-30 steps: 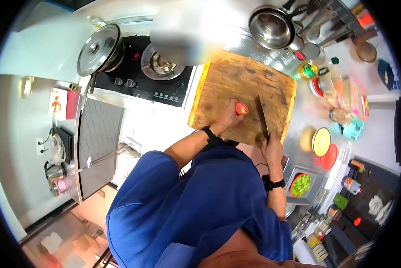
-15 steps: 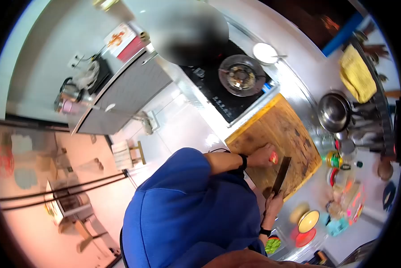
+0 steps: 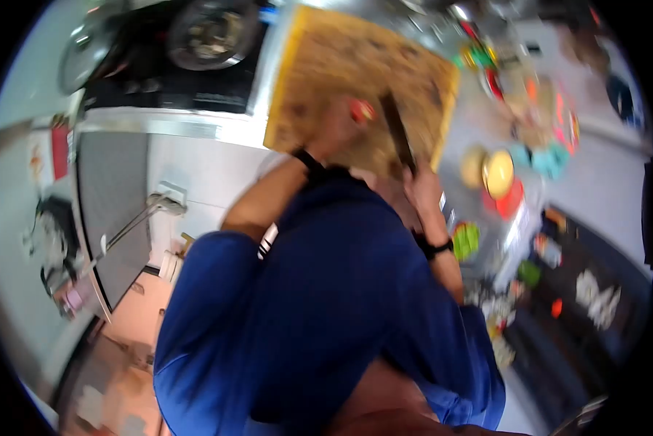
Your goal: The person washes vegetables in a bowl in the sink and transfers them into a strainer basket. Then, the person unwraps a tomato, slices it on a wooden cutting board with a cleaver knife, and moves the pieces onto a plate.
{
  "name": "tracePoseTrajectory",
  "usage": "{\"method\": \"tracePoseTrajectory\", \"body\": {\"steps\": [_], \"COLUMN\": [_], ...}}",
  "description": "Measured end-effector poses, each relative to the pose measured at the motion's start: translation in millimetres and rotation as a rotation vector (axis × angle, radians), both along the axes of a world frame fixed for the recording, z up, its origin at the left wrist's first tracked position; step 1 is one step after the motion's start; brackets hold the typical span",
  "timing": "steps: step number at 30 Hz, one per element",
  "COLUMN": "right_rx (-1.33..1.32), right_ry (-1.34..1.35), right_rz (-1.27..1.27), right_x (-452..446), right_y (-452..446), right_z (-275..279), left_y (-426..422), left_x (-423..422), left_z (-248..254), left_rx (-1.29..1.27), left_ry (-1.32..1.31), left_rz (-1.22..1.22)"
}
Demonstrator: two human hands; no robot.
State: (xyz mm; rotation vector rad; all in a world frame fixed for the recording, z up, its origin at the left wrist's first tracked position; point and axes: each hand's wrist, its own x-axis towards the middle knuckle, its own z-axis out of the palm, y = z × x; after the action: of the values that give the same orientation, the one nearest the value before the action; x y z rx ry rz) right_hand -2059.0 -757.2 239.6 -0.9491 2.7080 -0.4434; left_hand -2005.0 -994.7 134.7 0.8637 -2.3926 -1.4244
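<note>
My left hand is closed around a tomato-like piece of food, red with paler patches and smeared by motion. It is over the left part of a worn wooden cutting board with a yellow edge. From the lower right, my right hand grips the handle of a dark-bladed kitchen knife. The blade points up and away over the board, a short gap to the right of the red piece. Blur hides whether the blade touches the wood.
Left of the board is a black cooktop with a pan-like round vessel. On the right counter are a yellow bowl, a red dish, a teal cloth-like item and something green. Bottles stand beyond.
My view has turned and shifted, so the board and cooktop now appear higher and further left. My left hand still holds the red piece and my right hand the knife.
</note>
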Motion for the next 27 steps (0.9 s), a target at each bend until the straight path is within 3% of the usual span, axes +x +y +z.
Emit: {"method": "tracePoseTrajectory", "body": {"steps": [2,11,27], "right_rx": [0.038,0.010,-0.037], "right_ry": [-0.021,-0.085,-0.163], "right_rz": [-0.046,-0.080,-0.083], "right_x": [2.2,26.5,8.8], "right_y": [-6.9,-1.9,-14.5], "right_z": [14.6,34.4,6.6], "left_y": [-2.8,-4.8,-10.0], "left_x": [-4.7,-16.7,-21.2], "left_z": [3.1,2.8,4.7], "left_rx": [-0.034,0.046,-0.023], "left_ry": [0.070,-0.076,-0.129], "left_rz": [-0.008,-0.025,-0.061]}}
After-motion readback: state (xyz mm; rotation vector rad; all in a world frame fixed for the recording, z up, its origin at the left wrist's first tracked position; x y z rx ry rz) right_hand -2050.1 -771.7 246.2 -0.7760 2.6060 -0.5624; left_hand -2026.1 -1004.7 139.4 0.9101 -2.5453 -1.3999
